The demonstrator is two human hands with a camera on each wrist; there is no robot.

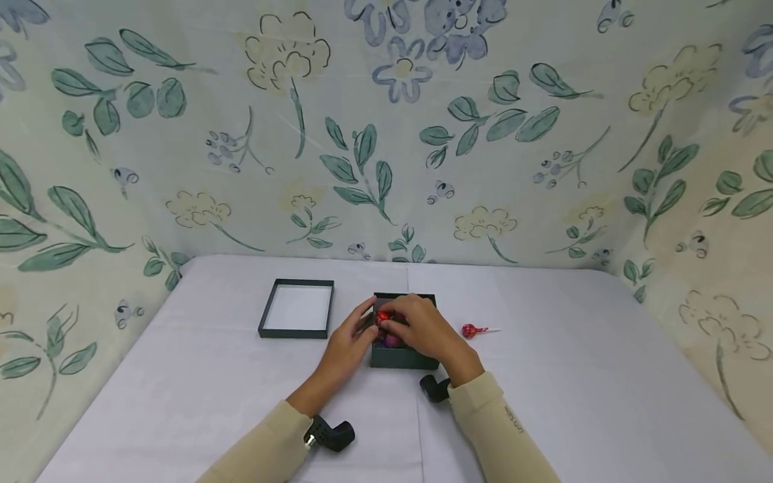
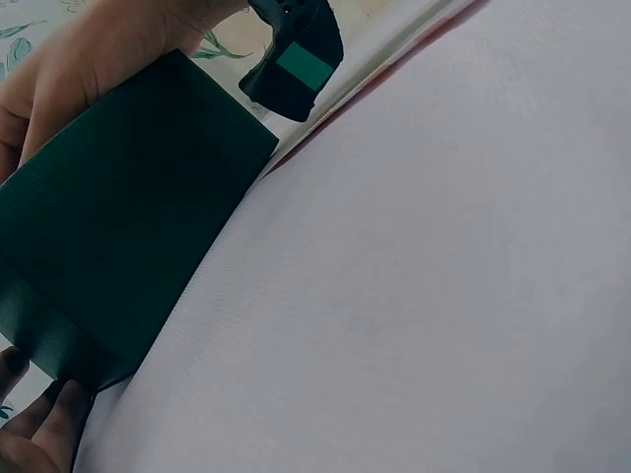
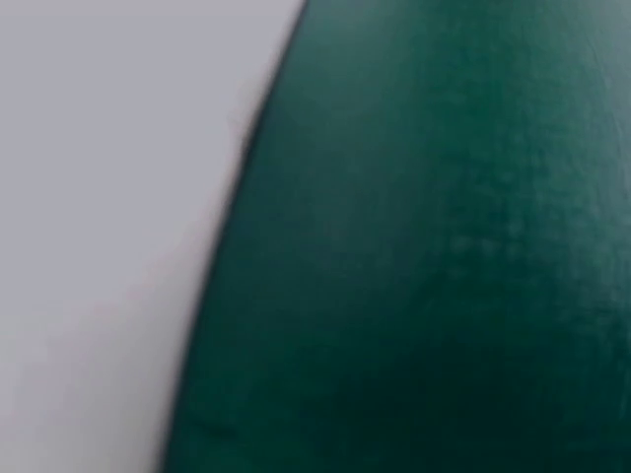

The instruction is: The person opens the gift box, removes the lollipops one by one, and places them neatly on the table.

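Observation:
A dark green box (image 1: 404, 358) stands uncovered on the table, with several wrapped candies (image 1: 394, 341) in red and purple inside. My left hand (image 1: 345, 343) holds the box by its left side, fingers curved along the wall. Over the box reaches my right hand (image 1: 421, 327), thumb and fingers pinching a red-wrapped lollipop (image 1: 382, 317); its stick is hidden. The left wrist view shows the green box wall (image 2: 138, 217) with left fingers (image 2: 49, 424) against its edge. A blurred green wall (image 3: 414, 246) fills most of the right wrist view.
A shallow lid (image 1: 296, 333), dark-rimmed and white inside, lies to the left of the box. One red lollipop (image 1: 470, 331) with a white stick rests to the right. A white cloth covers the table (image 1: 574, 376); floral fabric (image 1: 410, 168) hangs behind.

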